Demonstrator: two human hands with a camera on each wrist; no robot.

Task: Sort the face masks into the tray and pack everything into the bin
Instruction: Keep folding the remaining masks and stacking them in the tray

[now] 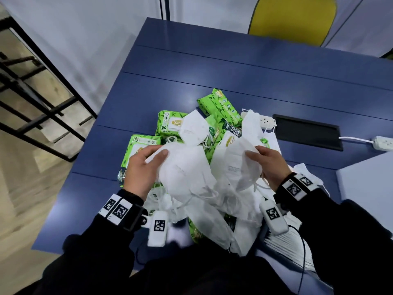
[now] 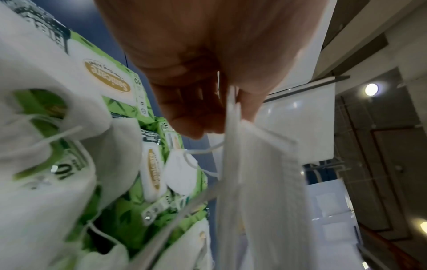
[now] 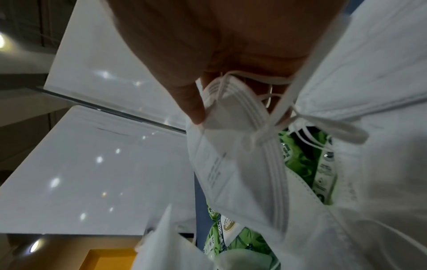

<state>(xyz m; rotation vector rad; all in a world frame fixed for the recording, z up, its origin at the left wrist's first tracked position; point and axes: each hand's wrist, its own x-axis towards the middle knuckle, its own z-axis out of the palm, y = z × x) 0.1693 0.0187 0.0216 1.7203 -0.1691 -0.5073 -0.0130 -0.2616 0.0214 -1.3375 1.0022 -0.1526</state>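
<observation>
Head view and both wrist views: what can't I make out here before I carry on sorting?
- Tray and bin: seen in no view.
- Number of face masks: head view, they overlap in a heap.
- Green wipe packs: partly buried under masks.
- Left hand fingertips: hidden behind the mask it grips.
- Right hand: right wrist view, tangled ear loops blur which mask it pinches.

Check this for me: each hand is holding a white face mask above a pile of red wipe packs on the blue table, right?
Not quite. The wipe packs are green, not red, as the head view shows. The rest holds: the left hand and right hand each hold a white face mask above the pile on the blue table.
</observation>
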